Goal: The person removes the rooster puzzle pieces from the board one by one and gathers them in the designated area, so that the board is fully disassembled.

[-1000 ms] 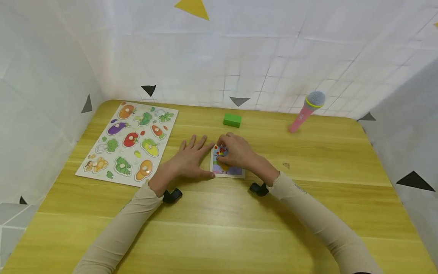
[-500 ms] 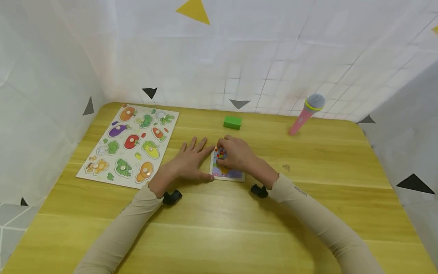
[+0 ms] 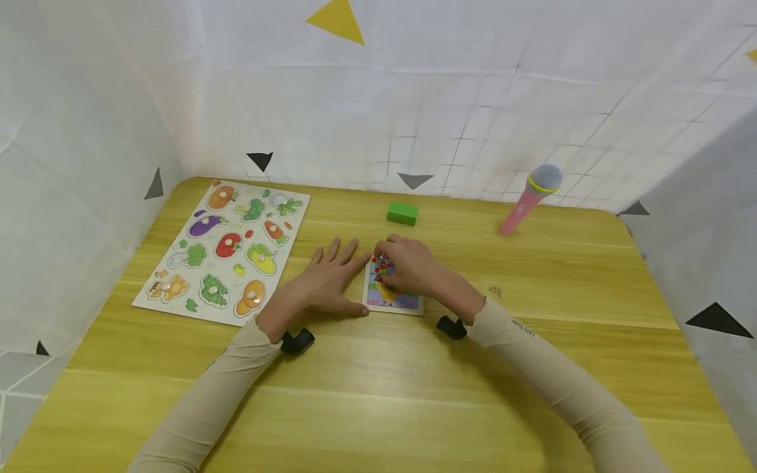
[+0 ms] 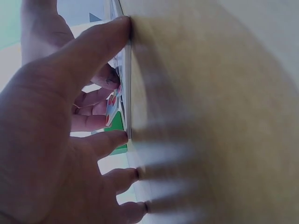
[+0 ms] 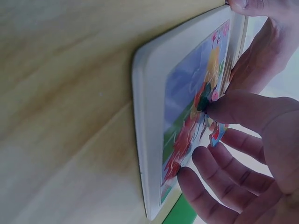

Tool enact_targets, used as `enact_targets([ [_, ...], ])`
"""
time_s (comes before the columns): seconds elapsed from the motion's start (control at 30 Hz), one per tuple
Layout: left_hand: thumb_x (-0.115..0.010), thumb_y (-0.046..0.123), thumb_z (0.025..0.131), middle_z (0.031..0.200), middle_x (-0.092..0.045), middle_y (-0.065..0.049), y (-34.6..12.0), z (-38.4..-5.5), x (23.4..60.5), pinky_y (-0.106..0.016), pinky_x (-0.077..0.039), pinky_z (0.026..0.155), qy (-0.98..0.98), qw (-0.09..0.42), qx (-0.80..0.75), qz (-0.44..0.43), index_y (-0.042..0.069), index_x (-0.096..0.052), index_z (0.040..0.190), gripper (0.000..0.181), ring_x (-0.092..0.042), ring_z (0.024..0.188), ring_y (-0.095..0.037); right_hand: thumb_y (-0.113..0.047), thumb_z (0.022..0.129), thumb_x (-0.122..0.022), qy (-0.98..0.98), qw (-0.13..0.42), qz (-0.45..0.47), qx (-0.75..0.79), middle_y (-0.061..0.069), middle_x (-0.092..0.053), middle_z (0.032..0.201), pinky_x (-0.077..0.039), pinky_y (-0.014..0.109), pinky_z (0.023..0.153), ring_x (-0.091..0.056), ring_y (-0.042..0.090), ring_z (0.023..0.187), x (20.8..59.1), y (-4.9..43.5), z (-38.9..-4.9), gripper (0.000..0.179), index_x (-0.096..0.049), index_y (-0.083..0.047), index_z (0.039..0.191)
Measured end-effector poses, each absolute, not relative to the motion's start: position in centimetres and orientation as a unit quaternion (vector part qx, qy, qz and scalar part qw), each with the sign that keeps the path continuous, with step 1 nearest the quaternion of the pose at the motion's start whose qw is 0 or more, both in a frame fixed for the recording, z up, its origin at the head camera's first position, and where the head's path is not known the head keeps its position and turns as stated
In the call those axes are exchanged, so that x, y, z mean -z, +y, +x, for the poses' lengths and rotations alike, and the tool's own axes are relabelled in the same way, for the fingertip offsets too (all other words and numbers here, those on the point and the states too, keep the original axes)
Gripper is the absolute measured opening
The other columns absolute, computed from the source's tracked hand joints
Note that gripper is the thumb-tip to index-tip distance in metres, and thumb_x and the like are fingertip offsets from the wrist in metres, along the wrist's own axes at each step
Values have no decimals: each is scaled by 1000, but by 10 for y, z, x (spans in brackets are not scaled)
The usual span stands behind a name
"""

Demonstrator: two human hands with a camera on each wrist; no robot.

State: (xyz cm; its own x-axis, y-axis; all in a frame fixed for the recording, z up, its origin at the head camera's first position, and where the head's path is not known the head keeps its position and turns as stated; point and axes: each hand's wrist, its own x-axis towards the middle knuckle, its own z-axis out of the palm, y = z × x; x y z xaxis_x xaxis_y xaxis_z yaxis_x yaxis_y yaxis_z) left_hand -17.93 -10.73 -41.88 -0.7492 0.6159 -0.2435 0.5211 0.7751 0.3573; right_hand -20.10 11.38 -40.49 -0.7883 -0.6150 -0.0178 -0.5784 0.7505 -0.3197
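Note:
A small jigsaw puzzle (image 3: 395, 302) with a pale frame and a colourful picture lies flat on the table. My left hand (image 3: 325, 282) is spread beside it, thumb and index fingertips right at the frame's left edge. Over the picture, my right hand (image 3: 411, 266) pinches a small puzzle piece (image 5: 218, 134) between thumb and fingers. The piece stands tilted up from the picture in the left wrist view, where its red-spotted face (image 4: 112, 109) shows. From above, the right hand covers the upper right of the puzzle.
Behind the puzzle sits a green block (image 3: 402, 213). To the left lies a large vegetable peg puzzle board (image 3: 195, 276), close to my left wrist. A pink toy microphone (image 3: 523, 207) is at the back right, near the white cloth wall (image 3: 331, 125).
My right thumb has shifted slightly, and more of the picture shows beneath it. The left hand stays in place at the frame. The head view has tilted a little.

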Motion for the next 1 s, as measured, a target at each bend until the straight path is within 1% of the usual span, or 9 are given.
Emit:
enact_targets([
  [0.23, -67, 68, 83, 167, 2, -13, -109, -179, 420, -64, 0, 115, 925, 175, -138, 307, 24, -11, 163, 106, 8, 149, -43, -22, 86, -79, 935, 59, -330, 121, 5, -58, 103, -51, 35, 72, -56, 19, 81, 403, 110, -201, 38, -67, -10, 120],
  [0.43, -66, 69, 83, 167, 1, -12, -109, -179, 421, -63, -1, 116, 926, 173, -134, 309, 25, -11, 163, 106, 8, 149, -43, -26, 85, -78, 933, 29, -347, 90, 4, -58, 98, -50, 34, 65, -56, 18, 74, 402, 109, -200, 40, -68, -9, 119],
  [0.53, -66, 68, 84, 167, 1, -12, -109, -179, 421, -63, -1, 116, 926, 171, -133, 308, 24, -12, 163, 105, 8, 150, -42, -31, 84, -80, 932, 17, -353, 84, 5, -60, 99, -52, 35, 66, -58, 18, 74, 399, 110, -201, 44, -68, -8, 120],
  [0.67, -67, 67, 83, 167, -1, -13, -109, -179, 421, -63, -1, 116, 926, 168, -136, 309, 23, -15, 163, 105, 7, 150, -43, -33, 84, -81, 930, 17, -358, 89, 5, -62, 101, -53, 36, 67, -59, 18, 75, 394, 113, -202, 46, -67, -8, 120],
  [0.9, -66, 68, 83, 167, 0, -13, -108, -179, 421, -63, -1, 116, 926, 170, -133, 309, 23, -15, 163, 105, 7, 150, -43, -30, 85, -80, 924, 18, -367, 102, 6, -63, 100, -51, 35, 64, -57, 18, 72, 390, 119, -200, 44, -68, -9, 122],
  [1.0, -66, 68, 83, 167, 0, -13, -108, -180, 421, -63, -1, 116, 927, 168, -132, 309, 22, -16, 162, 105, 7, 149, -43, -26, 84, -80, 921, 16, -376, 101, 6, -62, 97, -50, 33, 63, -55, 17, 72, 389, 124, -200, 42, -69, -8, 121],
])
